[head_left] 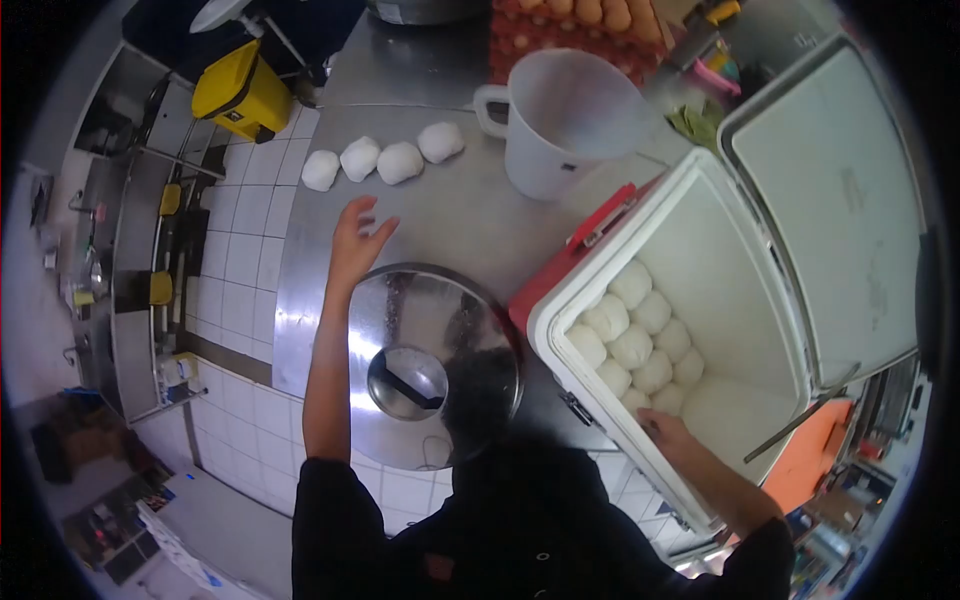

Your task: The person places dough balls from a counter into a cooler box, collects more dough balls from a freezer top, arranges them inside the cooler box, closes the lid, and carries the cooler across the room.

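Observation:
On the steel table [300,240], several white dough balls [400,162] form a row. My left hand [362,232] hovers just below them, fingers apart and holding nothing. A round metal lid [470,310] with a black handle lies under my left forearm. To the right stands an open cooler [740,290], white inside and red outside, with several dough balls [630,345] packed at its left end. My right hand [662,428] reaches over the cooler's near edge beside the lowest balls; its fingertips are partly hidden, and what they touch is unclear.
A large translucent jug [560,130] stands behind the cooler, near egg trays [520,45] at the back. The cooler's lid [830,200] is raised on the right. A yellow bin [240,92] stands on the floor at the upper left.

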### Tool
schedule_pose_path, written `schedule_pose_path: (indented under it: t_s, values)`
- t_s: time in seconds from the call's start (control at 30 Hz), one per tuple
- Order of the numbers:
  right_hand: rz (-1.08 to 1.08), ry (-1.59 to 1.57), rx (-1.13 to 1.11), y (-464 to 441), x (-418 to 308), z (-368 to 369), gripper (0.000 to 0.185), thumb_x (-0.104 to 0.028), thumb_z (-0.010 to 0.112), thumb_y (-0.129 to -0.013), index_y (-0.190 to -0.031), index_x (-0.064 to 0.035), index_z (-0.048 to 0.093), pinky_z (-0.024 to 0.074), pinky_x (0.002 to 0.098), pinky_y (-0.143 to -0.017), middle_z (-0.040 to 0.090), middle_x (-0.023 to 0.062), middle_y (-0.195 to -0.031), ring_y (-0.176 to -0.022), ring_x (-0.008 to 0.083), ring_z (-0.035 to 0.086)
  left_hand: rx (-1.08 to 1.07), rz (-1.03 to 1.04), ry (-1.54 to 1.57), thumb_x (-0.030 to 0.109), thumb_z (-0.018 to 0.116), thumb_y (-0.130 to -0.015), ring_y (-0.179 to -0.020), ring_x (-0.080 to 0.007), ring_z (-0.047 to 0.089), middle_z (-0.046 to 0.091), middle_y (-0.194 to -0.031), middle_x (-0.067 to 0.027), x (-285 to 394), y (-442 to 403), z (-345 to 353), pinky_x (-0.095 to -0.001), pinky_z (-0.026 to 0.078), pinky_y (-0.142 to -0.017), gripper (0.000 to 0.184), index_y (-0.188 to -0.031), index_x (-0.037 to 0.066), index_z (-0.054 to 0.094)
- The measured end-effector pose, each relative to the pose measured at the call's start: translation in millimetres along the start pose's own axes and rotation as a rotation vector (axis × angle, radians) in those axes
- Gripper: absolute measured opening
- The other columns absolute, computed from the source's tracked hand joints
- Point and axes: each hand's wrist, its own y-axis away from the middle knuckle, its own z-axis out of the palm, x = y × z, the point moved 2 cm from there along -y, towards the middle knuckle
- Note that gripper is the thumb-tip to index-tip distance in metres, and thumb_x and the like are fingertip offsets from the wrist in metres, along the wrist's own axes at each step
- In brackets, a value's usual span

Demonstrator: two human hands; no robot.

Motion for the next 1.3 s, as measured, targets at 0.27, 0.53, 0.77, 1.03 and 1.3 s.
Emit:
schedule_pose_path:
  t_s: [0.27, 0.53, 0.77, 1.03, 1.3]
  values:
    - [0.104, -0.016, 0.311, -13.0, -5.8, -17.8, 0.035, -0.017, 0.080, -0.084, -0.111, -0.0062, 0.061, 0.0511, 0.0397, -0.085, 0.056, 0.0062, -0.103, -0.101, 0.0262, 0.057, 0.131, 0.270, -0.789, 0.029, 0.084, -0.077, -0.140, -0.0430, 0.043, 0.042, -0.151, -0.0241, -71.3, -134.9, 94.6, -0.0498, 0.040, -0.114, 0.090, -0.153, 0.011, 0.039]
    - [-0.082, 0.373, 0.198, -1.2, -23.1, -36.5, 0.040, -0.030, 0.071, -0.092, -0.126, -0.0113, 0.061, 0.0486, 0.0395, -0.090, 0.052, 0.0105, -0.131, -0.107, 0.0274, 0.056, 0.145, 0.188, -0.625, 0.034, 0.088, -0.068, -0.116, -0.0465, 0.056, 0.057, -0.128, -0.0283, -58.7, -86.9, 99.8, -0.0522, 0.049, -0.097, 0.078, -0.131, 0.003, 0.052]
    - [-0.718, 0.335, -0.025, 149.4, -160.6, 85.6, 0.048, -0.029, 0.061, -0.100, -0.140, -0.0049, 0.052, 0.0425, 0.0403, -0.109, 0.058, 0.0133, -0.135, -0.125, 0.0221, 0.057, 0.055, 0.201, -0.432, 0.025, 0.086, -0.071, -0.116, -0.0350, 0.060, 0.059, -0.125, -0.0228, 47.8, -19.0, 33.7, -0.0426, 0.048, -0.100, 0.072, -0.130, 0.001, 0.053]
    - [-1.189, 0.668, -0.403, 230.1, -202.2, 174.6, 0.065, -0.031, 0.076, -0.093, -0.142, 0.0000, 0.047, 0.0516, 0.0366, -0.100, 0.060, 0.0203, -0.133, -0.121, 0.0254, 0.062, -0.204, 0.782, 0.036, 0.005, 0.084, -0.068, -0.126, -0.0292, 0.053, 0.049, -0.136, -0.0141, 340.1, 128.9, 77.2, -0.0409, 0.043, -0.107, 0.078, -0.137, 0.007, 0.047]
    - [-0.640, 0.848, -0.363, 171.4, -199.6, 112.4, 0.086, -0.027, 0.088, -0.076, -0.140, 0.0076, 0.043, 0.0581, 0.0358, -0.088, 0.063, 0.0192, -0.121, -0.110, 0.0259, 0.064, -0.352, 1.100, -0.187, 0.038, 0.087, -0.074, -0.143, -0.0446, 0.038, 0.045, -0.150, -0.0180, 356.5, 163.9, 96.7, -0.0574, 0.037, -0.112, 0.084, -0.141, 0.007, 0.047]
